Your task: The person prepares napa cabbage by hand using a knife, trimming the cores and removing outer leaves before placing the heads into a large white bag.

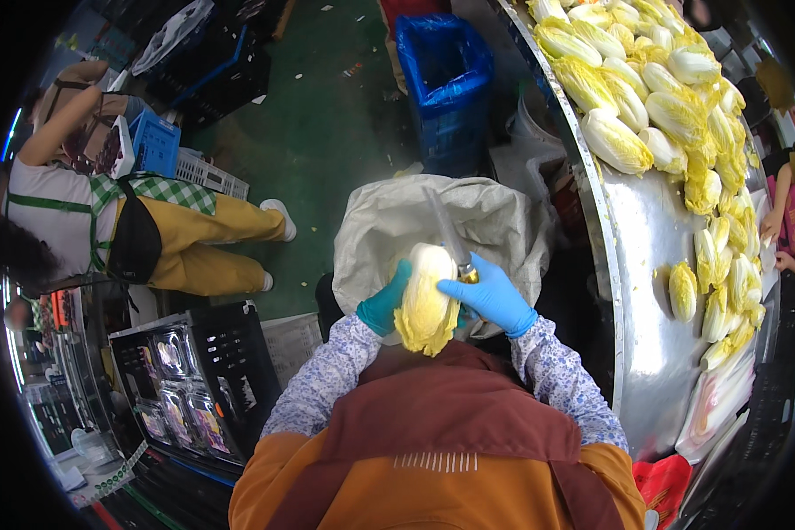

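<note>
Cabbage [427, 296] between gloved hands [384, 302] [496, 298], knife [449, 230] in the right.

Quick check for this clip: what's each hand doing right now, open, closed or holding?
Left hand: closed around the side of a cabbage.
Right hand: closed on a knife, thumb against the cabbage.

Your smooth, thin blue right-hand glove [496, 297] looks like rubber.
You see a wrinkled, matt, wide-mouthed white plastic sack [365, 215], a long, smooth, glossy silver metal table [649, 230], a shiny blue plastic bin liner [457, 95].
</note>
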Motion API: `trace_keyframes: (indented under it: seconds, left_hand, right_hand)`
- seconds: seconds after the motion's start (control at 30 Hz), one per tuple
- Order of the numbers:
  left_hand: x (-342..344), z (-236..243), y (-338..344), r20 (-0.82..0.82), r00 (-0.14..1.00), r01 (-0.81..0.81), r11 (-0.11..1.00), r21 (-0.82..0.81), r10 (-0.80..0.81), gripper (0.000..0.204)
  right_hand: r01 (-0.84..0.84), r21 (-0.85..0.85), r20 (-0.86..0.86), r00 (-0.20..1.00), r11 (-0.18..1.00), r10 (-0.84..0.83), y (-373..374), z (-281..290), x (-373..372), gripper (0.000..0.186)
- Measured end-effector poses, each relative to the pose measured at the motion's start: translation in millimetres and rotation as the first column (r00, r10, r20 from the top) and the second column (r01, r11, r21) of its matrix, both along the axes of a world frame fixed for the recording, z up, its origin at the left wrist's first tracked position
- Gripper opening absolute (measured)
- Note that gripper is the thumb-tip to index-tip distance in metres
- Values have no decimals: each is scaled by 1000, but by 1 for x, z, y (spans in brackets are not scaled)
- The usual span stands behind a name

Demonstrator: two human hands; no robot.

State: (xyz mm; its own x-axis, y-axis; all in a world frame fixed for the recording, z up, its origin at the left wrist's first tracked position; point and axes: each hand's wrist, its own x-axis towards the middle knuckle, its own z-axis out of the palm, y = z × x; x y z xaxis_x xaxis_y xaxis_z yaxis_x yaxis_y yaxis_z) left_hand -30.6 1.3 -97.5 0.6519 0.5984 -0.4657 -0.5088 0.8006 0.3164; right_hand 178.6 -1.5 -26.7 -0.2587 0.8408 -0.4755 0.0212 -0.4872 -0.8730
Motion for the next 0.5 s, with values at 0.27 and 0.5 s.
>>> trace_keyframes:
  seconds: [0.27, 0.5]
  left_hand:
    - [22, 31, 3, -428, 879, 59, 843, 535, 211, 64]
    - [10, 24, 8, -216, 972, -31, 961, 275, 94, 58]
  right_hand:
    - [53, 237, 241, 964, 970, -111, 5, -33, -10, 60]
    - [147, 315, 113, 975, 937, -191, 23, -69, 12, 41]
